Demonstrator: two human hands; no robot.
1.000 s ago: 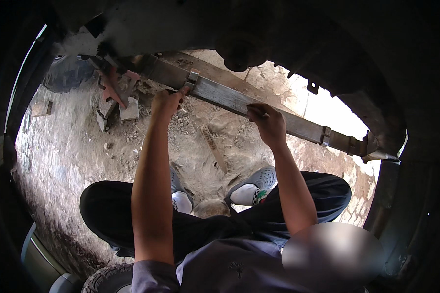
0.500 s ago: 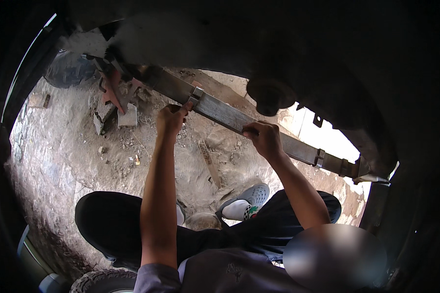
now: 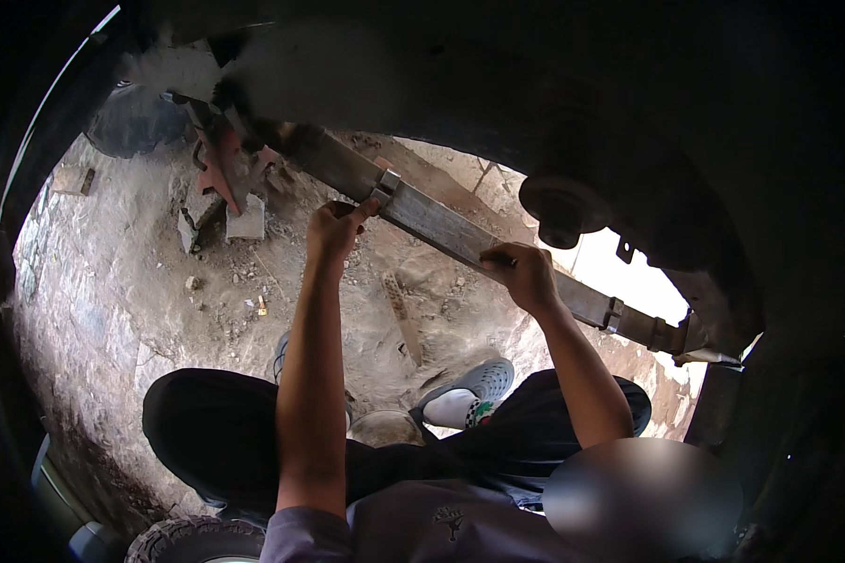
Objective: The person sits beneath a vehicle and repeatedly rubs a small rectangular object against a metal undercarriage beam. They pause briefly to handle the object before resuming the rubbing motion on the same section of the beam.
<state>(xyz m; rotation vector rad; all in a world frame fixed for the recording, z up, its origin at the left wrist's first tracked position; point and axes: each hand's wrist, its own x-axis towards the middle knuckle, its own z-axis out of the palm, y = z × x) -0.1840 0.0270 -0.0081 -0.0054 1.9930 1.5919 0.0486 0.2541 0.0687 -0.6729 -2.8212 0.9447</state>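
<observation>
A long grey leaf spring, its flat metal leaves stacked, slants from the upper left down to the right under a vehicle. My left hand is closed at its near edge, with the thumb pressed on a metal clip that wraps the leaves. Further right along the spring, my right hand has its curled fingers gripping the near edge; the fingertips behind the metal are hidden. A second clip sits toward the spring's right end.
The dark vehicle underside hangs over the spring, with a rounded part jutting down. A reddish stand and a pale block are at the left. A flat strip lies on the dirt. A tyre shows at the lower left.
My view has shifted slightly, so the vehicle underside and the hands appear a little further right. Both hands keep their hold; the right has slid slightly rightward along the spring.
</observation>
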